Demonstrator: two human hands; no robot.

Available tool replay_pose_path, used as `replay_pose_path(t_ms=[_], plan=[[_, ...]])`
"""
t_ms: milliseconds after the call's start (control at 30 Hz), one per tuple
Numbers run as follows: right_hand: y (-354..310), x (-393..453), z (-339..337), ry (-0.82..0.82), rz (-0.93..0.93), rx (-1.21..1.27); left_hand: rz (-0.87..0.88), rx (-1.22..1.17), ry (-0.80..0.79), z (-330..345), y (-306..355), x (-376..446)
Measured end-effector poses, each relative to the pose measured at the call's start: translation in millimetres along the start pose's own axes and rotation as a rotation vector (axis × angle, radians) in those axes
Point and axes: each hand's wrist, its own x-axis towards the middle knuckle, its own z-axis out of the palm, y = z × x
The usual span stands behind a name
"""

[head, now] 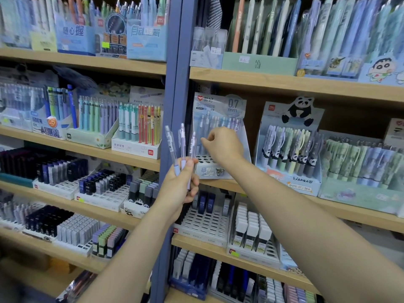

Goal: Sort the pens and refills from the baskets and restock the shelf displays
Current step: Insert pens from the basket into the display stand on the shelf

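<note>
My left hand [179, 189] grips three clear pens with pale purple grips [182, 143], fanned upright in front of the blue shelf post. My right hand [223, 143] reaches into the 0.7 mm display box [218, 106] on the middle right shelf, its fingers curled among the pens standing there; whether they pinch one I cannot make out. The box's holed base [204, 159] shows several vacant holes at the front.
A panda pen display [290, 147] stands right of the 0.7 mm box. Lead refill trays [205, 221] fill the shelves below. Left shelves carry more pen boxes [136, 130] and refill cases. A blue post [172, 84] divides the two shelf bays.
</note>
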Motion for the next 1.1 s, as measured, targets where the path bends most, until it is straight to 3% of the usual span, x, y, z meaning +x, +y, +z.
replay_pose_path(t_ms=[167, 400, 667, 800, 867, 1000, 1100], plan=[[2.7, 2.4, -3.8, 0.029, 0.016, 0.055, 0.008, -0.004, -0.005, 1.9, 3.4, 0.0], [5.7, 6.0, -18.3, 0.131, -0.053, 0.351, 0.014, -0.004, 0.016, 1.4, 8.8, 4.9], [5.3, 12.0, -19.1, 0.092, -0.104, 0.305, 0.005, 0.016, 0.023, 1.3, 10.0, 4.4], [4.5, 1.5, -26.3, 0.115, -0.069, 0.417, 0.013, -0.006, 0.013, -0.7, 9.8, 5.0], [2.3, -10.7, -34.9, 0.021, -0.047, 0.545, 0.023, -0.027, -0.008, -0.5, 10.4, 5.9], [4.8, -40.7, -46.1, -0.342, 0.01, 0.685, 0.017, -0.055, -0.045, 5.0, 12.5, 6.9], [13.3, -47.9, -51.6, -0.361, 0.043, 0.761, 0.003, -0.066, -0.077, 9.4, 14.4, 3.9]])
